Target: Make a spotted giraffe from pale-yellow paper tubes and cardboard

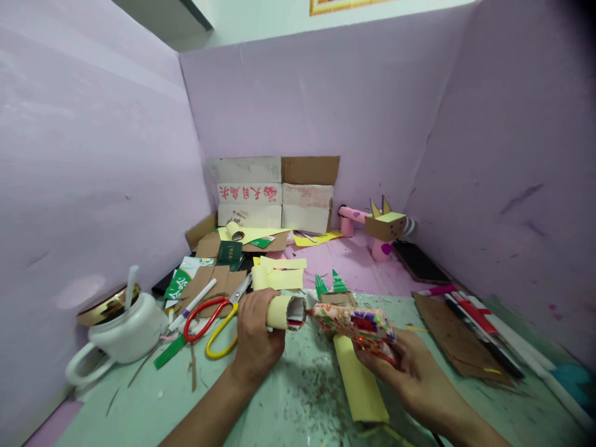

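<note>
While the left hand gripped a tube, the right hand held a glue gun.
Just right of the scissors, the tube wore pale yellow paper, its open grey end at the floral gun's tip; each hand's fingers curled closed around its object.

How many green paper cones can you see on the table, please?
2. The left cone and the right cone stand side by side just behind the floral-patterned tool, atop a brown cardboard piece. More may be hidden from view.
</note>
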Tool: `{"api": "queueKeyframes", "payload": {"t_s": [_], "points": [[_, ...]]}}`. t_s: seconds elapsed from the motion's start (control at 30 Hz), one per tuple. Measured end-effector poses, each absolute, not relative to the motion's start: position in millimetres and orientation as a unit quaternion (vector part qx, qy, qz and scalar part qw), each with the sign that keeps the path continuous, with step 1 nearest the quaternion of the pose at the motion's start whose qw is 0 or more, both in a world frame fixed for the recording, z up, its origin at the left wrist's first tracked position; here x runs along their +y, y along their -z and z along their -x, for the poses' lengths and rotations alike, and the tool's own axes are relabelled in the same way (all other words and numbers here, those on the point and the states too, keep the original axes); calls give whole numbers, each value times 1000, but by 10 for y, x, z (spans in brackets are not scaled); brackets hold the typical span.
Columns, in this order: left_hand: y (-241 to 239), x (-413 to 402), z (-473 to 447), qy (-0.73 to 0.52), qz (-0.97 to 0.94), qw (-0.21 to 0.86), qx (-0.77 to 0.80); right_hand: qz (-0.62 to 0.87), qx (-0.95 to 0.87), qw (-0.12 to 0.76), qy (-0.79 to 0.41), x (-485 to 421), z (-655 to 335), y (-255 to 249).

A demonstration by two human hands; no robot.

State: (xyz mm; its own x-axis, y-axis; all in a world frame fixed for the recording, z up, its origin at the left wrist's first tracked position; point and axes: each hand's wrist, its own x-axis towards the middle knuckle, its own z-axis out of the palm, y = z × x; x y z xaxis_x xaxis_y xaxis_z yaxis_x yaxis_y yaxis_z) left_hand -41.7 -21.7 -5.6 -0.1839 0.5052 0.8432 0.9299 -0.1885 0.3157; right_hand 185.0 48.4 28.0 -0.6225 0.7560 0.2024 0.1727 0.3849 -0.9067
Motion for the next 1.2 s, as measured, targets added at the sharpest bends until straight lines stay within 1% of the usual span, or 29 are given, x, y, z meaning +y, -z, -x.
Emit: {"api": "queueKeyframes", "payload": {"t_s": [0.17, 0.3, 0.4, 0.53, 0.7, 0.97, 1.13, 1.2], "points": [[72, -218, 427, 489, 591, 215, -605, 276, -755, 315, -505, 505, -1858, -350], [80, -223, 430, 492, 593, 200, -606, 309, -733, 296, -529, 508, -1880, -322], [81, -221, 427, 495, 591, 195, -606, 314, -733, 308, -518, 524, -1892, -275], [92, -216, 426, 494, 599, 193, -600, 265, -748, 342, -503, 562, -1901, -253], [88, -214, 421, 488, 603, 181, -605, 240, -758, 319, -516, 554, -1896, -276], [85, -214, 408, 486, 608, 190, -598, 279, -740, 320, -521, 511, -1904, -148], [65, -220, 398, 481, 606, 206, -599, 294, -755, 291, -509, 505, -1911, -122], [55, -227, 392, 479, 607, 211, -597, 303, -749, 295, -509, 492, -1910, -135]]}}
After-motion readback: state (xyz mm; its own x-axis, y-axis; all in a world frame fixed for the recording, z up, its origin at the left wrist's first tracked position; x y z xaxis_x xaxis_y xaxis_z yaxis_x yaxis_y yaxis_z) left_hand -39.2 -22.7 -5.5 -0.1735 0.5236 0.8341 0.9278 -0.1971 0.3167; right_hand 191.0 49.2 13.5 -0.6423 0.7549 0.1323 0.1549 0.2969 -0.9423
